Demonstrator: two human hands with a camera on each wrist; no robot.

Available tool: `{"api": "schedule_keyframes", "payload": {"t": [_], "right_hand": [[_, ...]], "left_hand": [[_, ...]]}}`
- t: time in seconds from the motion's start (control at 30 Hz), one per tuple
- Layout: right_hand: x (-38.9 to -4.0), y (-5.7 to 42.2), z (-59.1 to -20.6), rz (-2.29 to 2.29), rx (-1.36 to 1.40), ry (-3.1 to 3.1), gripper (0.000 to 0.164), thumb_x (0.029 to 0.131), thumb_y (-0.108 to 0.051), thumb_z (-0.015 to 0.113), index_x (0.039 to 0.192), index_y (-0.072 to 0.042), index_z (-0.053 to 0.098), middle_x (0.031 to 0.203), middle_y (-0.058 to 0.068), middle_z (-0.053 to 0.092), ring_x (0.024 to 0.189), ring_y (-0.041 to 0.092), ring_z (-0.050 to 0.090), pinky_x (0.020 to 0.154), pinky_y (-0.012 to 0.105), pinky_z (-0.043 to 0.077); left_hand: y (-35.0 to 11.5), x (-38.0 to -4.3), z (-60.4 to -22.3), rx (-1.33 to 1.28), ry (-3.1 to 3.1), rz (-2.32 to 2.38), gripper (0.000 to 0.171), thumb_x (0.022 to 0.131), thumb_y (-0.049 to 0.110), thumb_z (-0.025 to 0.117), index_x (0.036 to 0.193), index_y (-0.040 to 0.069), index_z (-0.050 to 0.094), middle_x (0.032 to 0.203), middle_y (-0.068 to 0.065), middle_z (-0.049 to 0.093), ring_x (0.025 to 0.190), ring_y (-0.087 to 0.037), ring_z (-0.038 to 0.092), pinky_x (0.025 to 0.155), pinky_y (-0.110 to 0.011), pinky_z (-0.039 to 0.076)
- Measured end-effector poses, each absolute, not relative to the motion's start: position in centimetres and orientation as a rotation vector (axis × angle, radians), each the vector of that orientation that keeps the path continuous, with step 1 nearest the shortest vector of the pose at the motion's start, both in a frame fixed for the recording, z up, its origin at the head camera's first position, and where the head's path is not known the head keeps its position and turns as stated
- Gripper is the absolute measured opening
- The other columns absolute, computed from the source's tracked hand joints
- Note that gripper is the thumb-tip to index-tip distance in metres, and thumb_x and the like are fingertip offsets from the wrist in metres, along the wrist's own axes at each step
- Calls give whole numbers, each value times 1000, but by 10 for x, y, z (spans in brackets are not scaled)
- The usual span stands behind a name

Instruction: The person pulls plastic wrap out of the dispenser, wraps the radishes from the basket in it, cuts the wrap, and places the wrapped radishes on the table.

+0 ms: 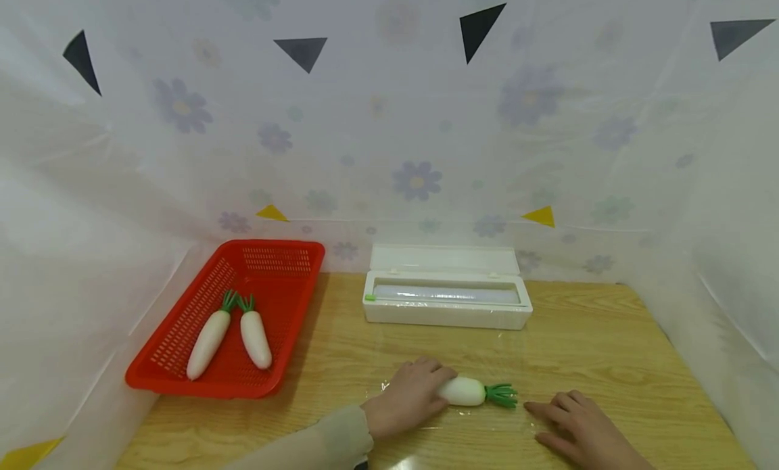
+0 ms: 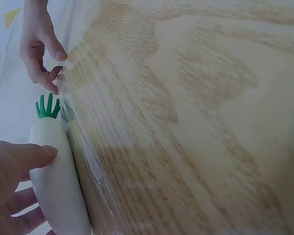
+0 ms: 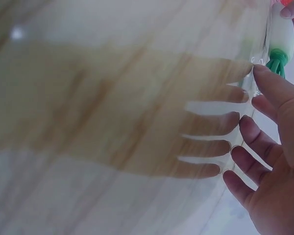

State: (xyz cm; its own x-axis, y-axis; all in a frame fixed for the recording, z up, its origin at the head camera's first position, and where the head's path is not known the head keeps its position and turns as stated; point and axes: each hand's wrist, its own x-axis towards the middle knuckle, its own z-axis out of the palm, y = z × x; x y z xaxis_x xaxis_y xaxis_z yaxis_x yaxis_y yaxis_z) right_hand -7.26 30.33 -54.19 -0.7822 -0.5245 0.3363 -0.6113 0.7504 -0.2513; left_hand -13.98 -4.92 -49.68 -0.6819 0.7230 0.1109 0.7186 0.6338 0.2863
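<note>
My left hand point(image 1: 412, 393) grips a white radish point(image 1: 466, 391) with green leaf stubs, lying on its side on clear cling film point(image 1: 487, 348) spread over the table. In the left wrist view the thumb crosses the radish point(image 2: 58, 171) while the other fingers lie along its far side. Just right of the leaves, my right hand point(image 1: 584, 426) is low by the film's right edge, holding nothing visible. Its fingers are spread, with fingertips right at the tabletop in the right wrist view. The hand hides the radish's left end in the head view.
Behind the radish stands a white cling film dispenser point(image 1: 447, 316), lid up, with the film roll point(image 1: 447, 294) inside. A red plastic basket point(image 1: 285, 335) on the left holds two more white radishes point(image 1: 209, 343). Floral plastic sheeting point(image 1: 414, 118) encloses the wooden table point(image 1: 608, 348).
</note>
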Motion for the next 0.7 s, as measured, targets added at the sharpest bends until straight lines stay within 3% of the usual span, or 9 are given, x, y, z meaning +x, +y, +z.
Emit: {"api": "schedule_keyframes", "payload": {"t": [0.33, 0.7], "right_hand": [[-72, 301, -538, 459, 858, -2708, 63, 83, -38, 88, 137, -14, 66, 90, -30, 44, 82, -5, 39, 64, 26, 39], [-79, 306, -546, 470, 1173, -2436, 53, 76, -17, 91, 126, -26, 75, 102, -25, 54, 88, -5, 44, 73, 16, 34]], "left_hand": [[-52, -137, -495, 1239, 2851, 500, 42, 97, 28, 75, 136, 18, 64, 127, 3, 68, 116, -12, 61, 90, -29, 49], [-51, -138, -496, 1230, 2848, 477, 44, 96, 29, 76, 137, 17, 64, 127, 1, 68, 116, -13, 62, 92, -31, 51]]}}
